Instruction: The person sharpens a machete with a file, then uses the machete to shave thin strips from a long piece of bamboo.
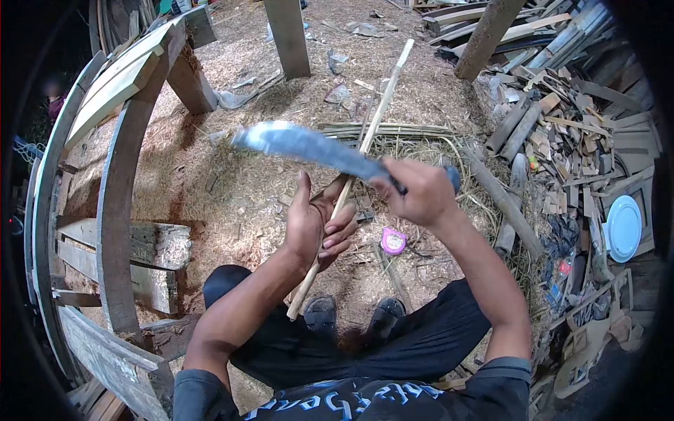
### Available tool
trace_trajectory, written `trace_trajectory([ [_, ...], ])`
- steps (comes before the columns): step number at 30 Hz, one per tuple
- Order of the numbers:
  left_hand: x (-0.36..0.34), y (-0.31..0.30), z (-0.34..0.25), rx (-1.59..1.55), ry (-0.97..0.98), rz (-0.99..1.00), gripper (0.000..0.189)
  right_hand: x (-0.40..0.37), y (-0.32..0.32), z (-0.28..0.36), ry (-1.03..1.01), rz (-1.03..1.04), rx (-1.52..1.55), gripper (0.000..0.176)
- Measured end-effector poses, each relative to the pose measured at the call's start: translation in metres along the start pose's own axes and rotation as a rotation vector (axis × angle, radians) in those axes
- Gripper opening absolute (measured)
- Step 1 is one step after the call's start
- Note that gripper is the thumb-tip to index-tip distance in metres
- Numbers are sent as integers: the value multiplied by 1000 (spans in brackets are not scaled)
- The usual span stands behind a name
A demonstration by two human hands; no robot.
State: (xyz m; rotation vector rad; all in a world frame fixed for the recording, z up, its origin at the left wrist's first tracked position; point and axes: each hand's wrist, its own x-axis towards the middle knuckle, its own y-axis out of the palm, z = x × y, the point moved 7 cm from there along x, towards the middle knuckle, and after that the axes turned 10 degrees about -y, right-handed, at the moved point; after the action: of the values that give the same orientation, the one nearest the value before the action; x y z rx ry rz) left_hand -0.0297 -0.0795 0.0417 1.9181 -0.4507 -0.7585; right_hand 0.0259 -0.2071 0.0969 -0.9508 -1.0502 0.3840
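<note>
My left hand (317, 219) is wrapped round a long, thin, pale wooden stick (385, 104), its thumb raised alongside. The stick slants from near my feet at the lower left up to the far right. In my right hand (421, 193) is the dark handle of a machete (298, 146), gripped in a closed fist. Its broad, curved blade points left, slightly smeared by motion, and crosses over the stick just above my left hand. A small pink round object (393, 241) with a pale centre lies on the ground below my right hand.
Wood shavings cover the ground (246, 189). A curved wooden frame (116, 203) stands on the left, with thick planks (133, 242) beside it. Thin strips (421, 130) lie ahead. Wood scraps (569, 144), logs (502, 200) and a pale blue plate (623, 228) are on the right. Posts (286, 38) rise ahead.
</note>
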Motion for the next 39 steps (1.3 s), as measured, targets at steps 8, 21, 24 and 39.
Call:
trace_trajectory([
  [8,1,-10,-2,22,-47,-167,76,-5,7,12,-59,-29,33,43],
  [21,-3,0,-5,-94,-21,-176,66,-2,4,18,-143,-20,12,40],
  [24,4,3,-6,-65,-51,-21,82,1,-2,4,-70,-59,-12,39],
  [39,-2,9,-3,-65,-47,17,73,-3,2,-7,-102,-79,-17,44],
])
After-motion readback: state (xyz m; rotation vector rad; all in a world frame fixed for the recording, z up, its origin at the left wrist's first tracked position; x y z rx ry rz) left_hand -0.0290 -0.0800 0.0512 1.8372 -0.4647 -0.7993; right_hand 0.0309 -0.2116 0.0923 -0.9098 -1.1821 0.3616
